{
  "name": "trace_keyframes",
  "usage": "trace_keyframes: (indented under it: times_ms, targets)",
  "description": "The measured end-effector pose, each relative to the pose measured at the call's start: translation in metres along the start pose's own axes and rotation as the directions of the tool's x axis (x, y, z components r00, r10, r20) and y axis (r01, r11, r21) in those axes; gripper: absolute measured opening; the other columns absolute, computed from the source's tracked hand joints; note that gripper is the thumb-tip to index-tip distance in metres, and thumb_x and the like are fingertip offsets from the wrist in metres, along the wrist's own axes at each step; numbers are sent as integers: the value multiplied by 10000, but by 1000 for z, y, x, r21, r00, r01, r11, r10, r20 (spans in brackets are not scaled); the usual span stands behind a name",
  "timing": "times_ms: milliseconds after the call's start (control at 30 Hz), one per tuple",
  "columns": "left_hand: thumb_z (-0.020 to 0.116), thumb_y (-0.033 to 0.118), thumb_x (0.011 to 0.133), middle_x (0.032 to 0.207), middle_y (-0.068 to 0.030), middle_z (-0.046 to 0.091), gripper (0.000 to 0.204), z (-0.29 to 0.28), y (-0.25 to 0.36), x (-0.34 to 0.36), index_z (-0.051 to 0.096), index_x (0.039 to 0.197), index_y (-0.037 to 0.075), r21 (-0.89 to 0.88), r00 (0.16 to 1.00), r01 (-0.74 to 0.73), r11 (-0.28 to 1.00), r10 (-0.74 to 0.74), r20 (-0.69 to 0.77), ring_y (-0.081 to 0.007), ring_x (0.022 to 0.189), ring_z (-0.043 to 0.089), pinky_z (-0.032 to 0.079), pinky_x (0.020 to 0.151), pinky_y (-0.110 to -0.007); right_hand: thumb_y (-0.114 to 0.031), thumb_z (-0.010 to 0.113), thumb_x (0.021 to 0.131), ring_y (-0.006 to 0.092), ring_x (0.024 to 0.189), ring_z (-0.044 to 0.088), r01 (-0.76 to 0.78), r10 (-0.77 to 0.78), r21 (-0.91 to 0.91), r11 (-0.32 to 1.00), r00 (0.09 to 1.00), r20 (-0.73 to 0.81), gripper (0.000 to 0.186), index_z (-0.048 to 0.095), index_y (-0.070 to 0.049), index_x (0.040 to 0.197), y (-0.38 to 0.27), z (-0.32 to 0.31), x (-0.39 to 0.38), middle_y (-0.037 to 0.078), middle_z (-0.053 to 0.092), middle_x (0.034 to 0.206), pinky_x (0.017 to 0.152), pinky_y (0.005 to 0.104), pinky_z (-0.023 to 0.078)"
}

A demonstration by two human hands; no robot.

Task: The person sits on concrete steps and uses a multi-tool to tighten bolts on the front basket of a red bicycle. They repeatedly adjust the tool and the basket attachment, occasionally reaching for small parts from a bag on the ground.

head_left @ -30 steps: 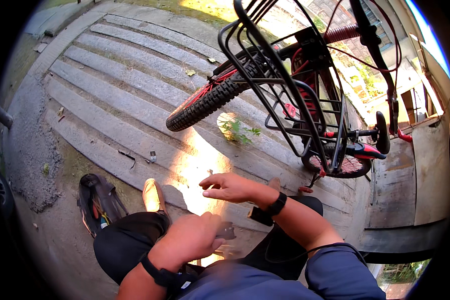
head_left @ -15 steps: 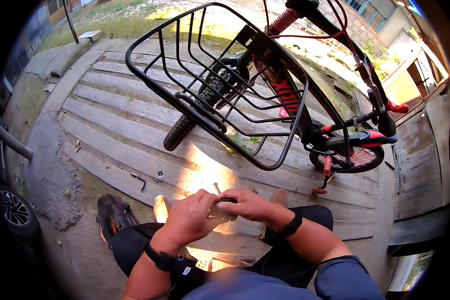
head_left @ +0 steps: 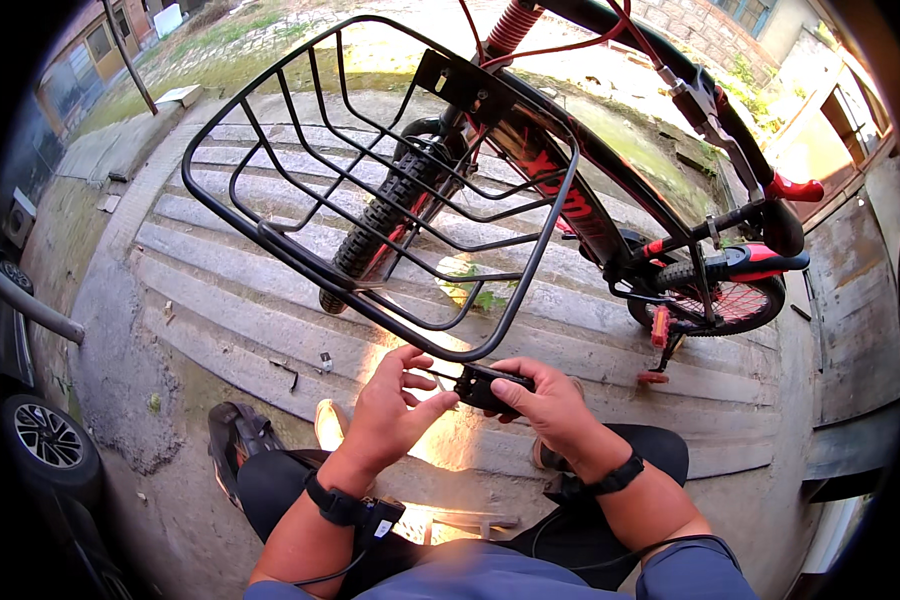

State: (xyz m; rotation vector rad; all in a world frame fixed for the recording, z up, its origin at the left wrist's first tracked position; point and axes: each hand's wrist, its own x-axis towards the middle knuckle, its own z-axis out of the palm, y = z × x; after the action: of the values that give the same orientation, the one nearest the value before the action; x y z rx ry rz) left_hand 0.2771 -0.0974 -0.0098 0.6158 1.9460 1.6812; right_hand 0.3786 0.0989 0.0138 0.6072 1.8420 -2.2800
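My right hand grips a black folding multi-tool between thumb and fingers. Thin metal pieces project from its left end toward my left hand. The thumb and forefinger of that hand close around these pieces, with the other fingers curled loosely. Just beyond both hands is the black wire basket on the front of a black and red bicycle. The basket's near rim is close to my fingers, apart from them. Exactly which piece of the tool the left fingertips pinch is too small to make out.
Grooved concrete lies under the bicycle, with small bits of debris on it. A dark bag-like object sits by my left leg. A car wheel and a grey pole stand at the left; weathered boards are at the right.
My hands have drawn apart and turned, bringing the black multi-tool into plain sight in my right hand. The bicycle and basket appear lower and farther left as the view shifted.
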Motion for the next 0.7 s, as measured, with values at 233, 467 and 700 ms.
trace_keyframes:
  times_ms: [233,467,700]
  targets:
    - [522,305,992,1051,-73,622,347,14,-11,-8,510,1174,10,-440,939,343,830,-291,183,-143,891,637,487,721,-266,-187,663,897,111,835,609,92,-94,-38,995,995,-41,311,590,-1,1135,18,9,4,49,638,953,707,271,507]
    - [500,354,994,1029,-43,637,323,14,-16,-12,528,1136,64,-510,915,401,761,-355,189,-130,882,647,512,689,-242,-176,692,854,158,899,608,171,-183,-287,943,983,-15,346,589,-2,1135,27,19,10,85,644,984,790,306,497]
    - [514,319,989,1011,-30,632,275,13,-18,-14,516,1127,81,-546,915,385,744,-384,123,-103,853,631,523,685,-238,-226,694,858,131,898,571,257,-255,-462,849,965,69,397,582,-20,1179,22,26,10,61,614,1002,775,285,486]
